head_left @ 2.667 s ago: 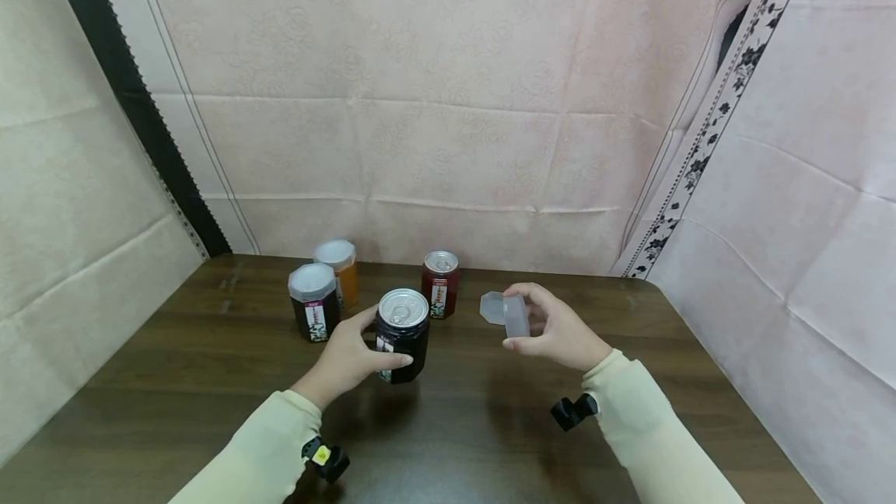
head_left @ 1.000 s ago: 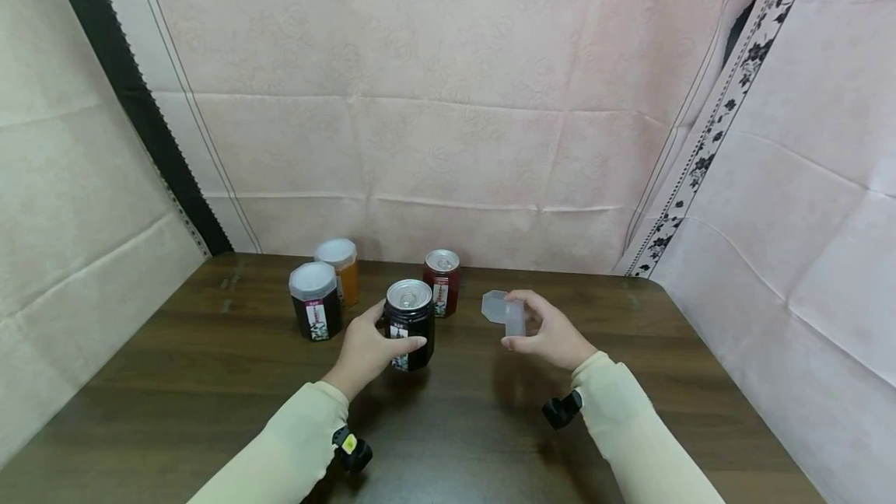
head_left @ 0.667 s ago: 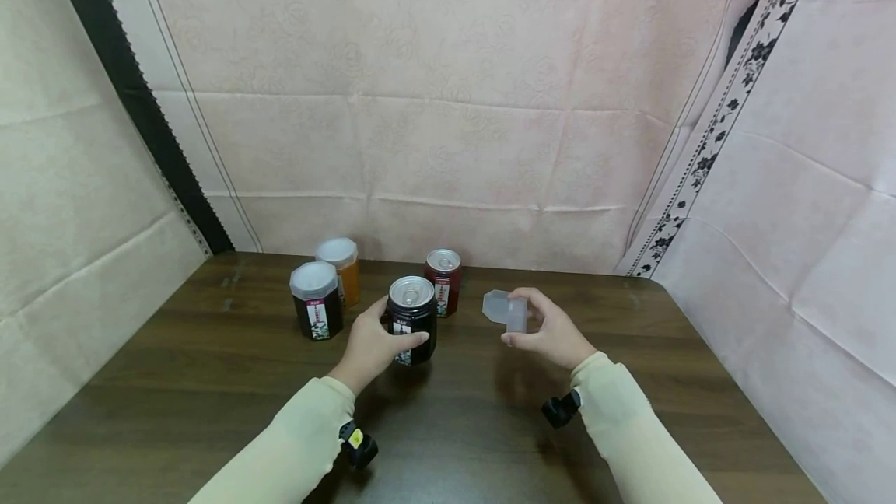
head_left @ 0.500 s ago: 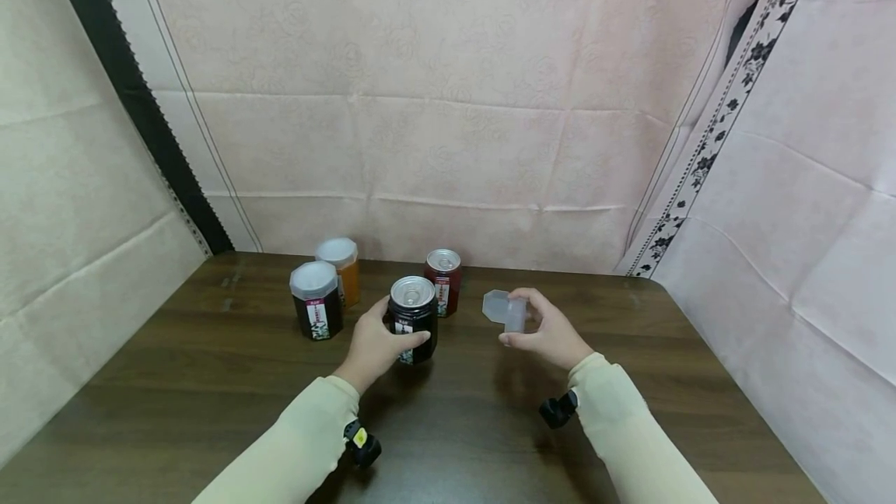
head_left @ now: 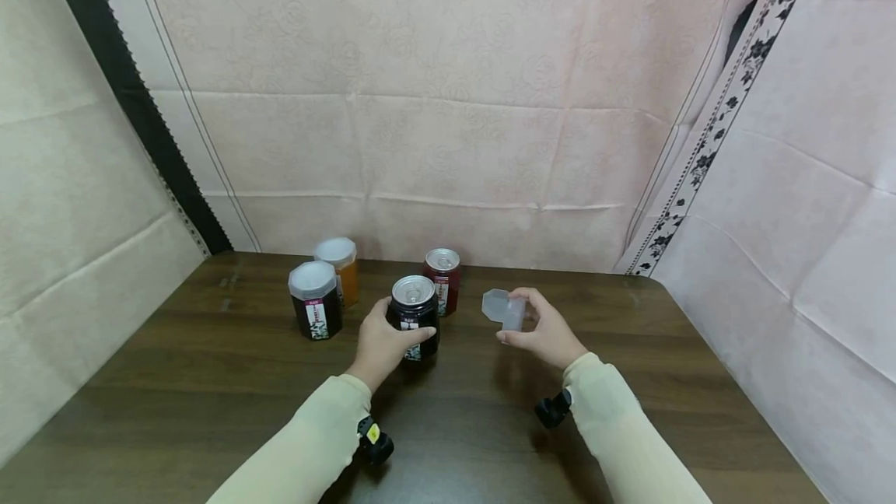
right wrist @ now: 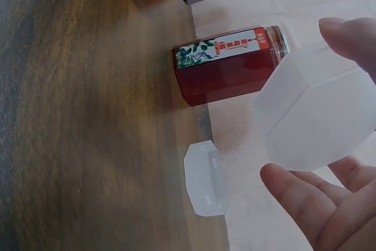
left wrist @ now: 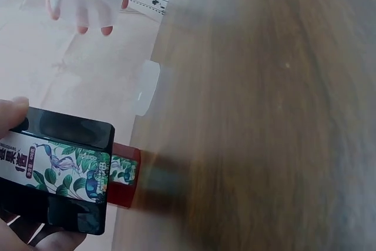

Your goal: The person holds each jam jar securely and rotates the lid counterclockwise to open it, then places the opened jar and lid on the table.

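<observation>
My left hand [head_left: 385, 341] grips a dark jar [head_left: 421, 323] with a silver pull-tab top, thumb across its near side. The jar is upright, and its leafy label [left wrist: 64, 168] shows in the left wrist view. My right hand [head_left: 549, 333] pinches a translucent white plastic lid [head_left: 514, 314] on edge between thumb and fingers. That lid [right wrist: 317, 110] looks many-sided in the right wrist view. A second translucent lid [head_left: 494, 303] lies on the table just behind it. Behind the dark jar stands a red jar [head_left: 442, 286], also with a pull-tab top.
At the left stand a dark jar [head_left: 316, 317] and an amber jar [head_left: 348, 283], both with white lids on. The brown wooden table [head_left: 210, 395] ends at a pale cloth backdrop [head_left: 448, 138]; more cloth [head_left: 812, 216] hangs at the right.
My left hand has carried the dark jar right and a little farther from me, closer to the red jar. My right hand has shifted slightly left with its lid, which now tilts more.
</observation>
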`<state>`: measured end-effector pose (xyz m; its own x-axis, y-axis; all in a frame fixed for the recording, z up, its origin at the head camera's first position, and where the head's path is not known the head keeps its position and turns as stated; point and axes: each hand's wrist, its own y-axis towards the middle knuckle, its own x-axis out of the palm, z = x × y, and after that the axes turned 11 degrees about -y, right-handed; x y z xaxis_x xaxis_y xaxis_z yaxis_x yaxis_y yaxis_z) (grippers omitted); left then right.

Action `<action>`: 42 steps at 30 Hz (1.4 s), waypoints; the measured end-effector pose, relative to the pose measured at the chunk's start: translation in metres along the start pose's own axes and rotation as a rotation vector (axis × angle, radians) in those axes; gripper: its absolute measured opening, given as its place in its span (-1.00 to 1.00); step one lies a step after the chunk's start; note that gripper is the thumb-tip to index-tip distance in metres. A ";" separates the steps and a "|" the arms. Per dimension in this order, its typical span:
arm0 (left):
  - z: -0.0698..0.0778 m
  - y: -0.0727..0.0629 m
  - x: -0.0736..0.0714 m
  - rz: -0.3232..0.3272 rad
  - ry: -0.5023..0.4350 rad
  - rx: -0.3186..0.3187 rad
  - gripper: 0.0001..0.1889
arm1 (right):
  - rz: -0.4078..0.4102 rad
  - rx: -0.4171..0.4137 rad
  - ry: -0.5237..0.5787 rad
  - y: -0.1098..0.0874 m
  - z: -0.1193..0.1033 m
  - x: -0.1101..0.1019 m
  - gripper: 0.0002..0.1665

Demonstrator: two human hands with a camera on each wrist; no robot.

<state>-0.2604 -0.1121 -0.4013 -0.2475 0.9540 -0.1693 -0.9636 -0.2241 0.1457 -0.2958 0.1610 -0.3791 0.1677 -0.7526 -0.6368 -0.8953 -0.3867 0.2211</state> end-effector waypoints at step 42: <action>-0.004 0.015 0.026 0.039 -0.033 -0.004 -0.16 | 0.050 0.151 -0.055 0.009 0.014 0.012 -0.26</action>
<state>-0.2820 -0.0916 -0.4070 -0.2815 0.9506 -0.1310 -0.9537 -0.2621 0.1475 -0.3078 0.1559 -0.3945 0.1021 -0.7372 -0.6680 -0.9545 -0.2618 0.1431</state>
